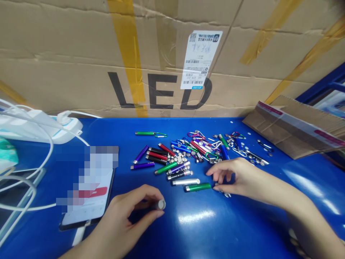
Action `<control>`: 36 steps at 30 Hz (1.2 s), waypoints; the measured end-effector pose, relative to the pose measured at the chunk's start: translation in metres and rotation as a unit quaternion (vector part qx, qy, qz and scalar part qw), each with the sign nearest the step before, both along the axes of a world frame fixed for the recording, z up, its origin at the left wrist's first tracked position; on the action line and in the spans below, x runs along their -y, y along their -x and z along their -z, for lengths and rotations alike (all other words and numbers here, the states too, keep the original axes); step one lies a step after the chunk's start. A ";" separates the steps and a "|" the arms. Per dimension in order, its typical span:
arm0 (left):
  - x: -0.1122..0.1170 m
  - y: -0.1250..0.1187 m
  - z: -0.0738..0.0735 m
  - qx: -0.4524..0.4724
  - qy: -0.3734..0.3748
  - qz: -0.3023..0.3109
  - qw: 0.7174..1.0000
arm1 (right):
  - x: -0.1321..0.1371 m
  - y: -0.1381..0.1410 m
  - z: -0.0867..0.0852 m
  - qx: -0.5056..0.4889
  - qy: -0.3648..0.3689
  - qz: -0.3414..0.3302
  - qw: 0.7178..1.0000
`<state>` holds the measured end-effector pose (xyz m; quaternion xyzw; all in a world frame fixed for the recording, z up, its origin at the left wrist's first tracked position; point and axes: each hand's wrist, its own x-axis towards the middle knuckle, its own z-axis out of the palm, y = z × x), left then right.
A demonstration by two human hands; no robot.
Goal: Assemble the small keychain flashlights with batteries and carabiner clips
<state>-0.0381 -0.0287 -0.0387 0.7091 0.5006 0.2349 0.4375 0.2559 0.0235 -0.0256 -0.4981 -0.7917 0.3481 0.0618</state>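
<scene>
My left hand (129, 212) is closed round a small flashlight tube (161, 204); only its silver end shows past my fingertips. My right hand (237, 178) rests on the blue table (188, 230) with its fingers curled over small metal parts, its fingertips beside a green tube (198, 187). A silver tube (185, 182) lies just above the green one. Behind them is a pile of coloured tubes (167, 158), carabiner clips (199, 144) and button cells (180, 156).
A phone (88, 187) on a cable lies at the left. A white power strip (40, 126) with white cables sits at the far left. A large "LED" cardboard box (161, 57) walls off the back. A flattened carton (293, 126) lies at the right.
</scene>
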 end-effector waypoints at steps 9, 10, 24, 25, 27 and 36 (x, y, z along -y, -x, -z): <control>0.002 0.001 0.003 0.015 -0.019 -0.005 1.000 | 0.003 0.013 -0.005 0.010 -0.083 -0.046 0.995; 0.002 0.001 0.003 0.016 -0.020 -0.006 1.000 | 0.003 0.015 -0.004 0.011 -0.081 -0.053 0.995; 0.002 -0.001 0.000 0.013 -0.007 -0.008 1.000 | -0.001 0.023 0.014 -0.040 -0.134 -0.058 0.988; 0.002 -0.001 0.000 0.014 -0.007 -0.008 1.000 | -0.001 0.023 0.016 -0.039 -0.136 -0.059 0.988; 0.003 -0.002 0.001 0.018 -0.008 -0.010 1.000 | -0.002 0.023 0.018 -0.033 -0.150 -0.051 0.987; 0.003 -0.003 0.000 0.033 -0.017 -0.011 0.999 | -0.001 0.031 0.012 -0.001 -0.178 -0.001 0.984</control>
